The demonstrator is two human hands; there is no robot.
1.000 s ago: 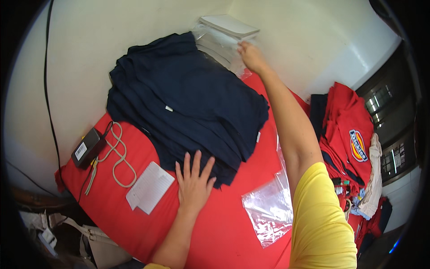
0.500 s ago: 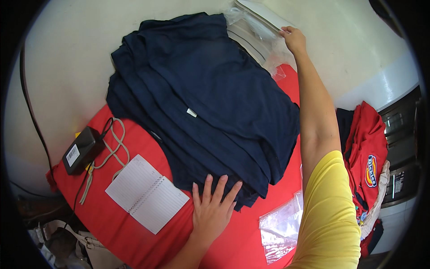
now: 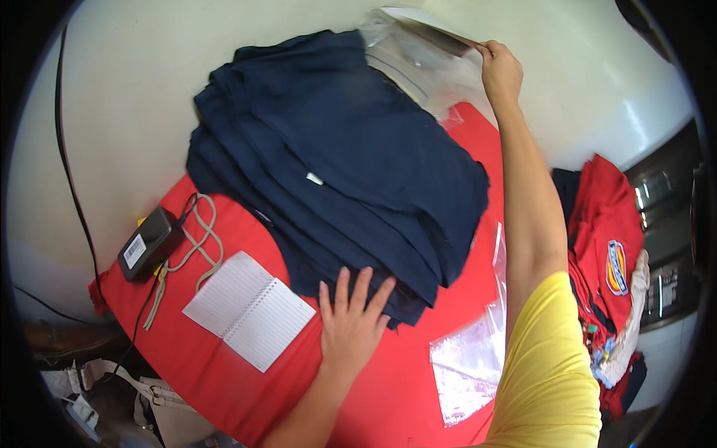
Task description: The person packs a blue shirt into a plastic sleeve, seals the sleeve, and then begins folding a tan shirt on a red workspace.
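Observation:
A stack of dark navy fabric garments [image 3: 336,157] spreads over the red cloth [image 3: 261,407], with a small white tag [image 3: 314,178] on its top layer. My left hand [image 3: 352,317] lies flat with fingers spread on the near edge of the stack. At the far right my right hand [image 3: 500,67] is closed on the corner of a flat white sheet [image 3: 426,21], lifting that edge; whether it is card or paper I cannot tell. Crumpled clear plastic bags [image 3: 418,63] lie beneath the sheet, next to the stack's far edge.
An open spiral notebook [image 3: 254,310] lies on the left, beside a black power adapter [image 3: 151,244] and a beige cord [image 3: 213,231]. Clear plastic bags [image 3: 467,366] lie near my right sleeve. Red garments [image 3: 605,231] are piled at the right; a cream bag [image 3: 168,418] sits lower left.
My right hand has raised the sheet's near corner and tilted it, showing a darker underside. The left hand stays on the fabric. The whole view has shifted slightly.

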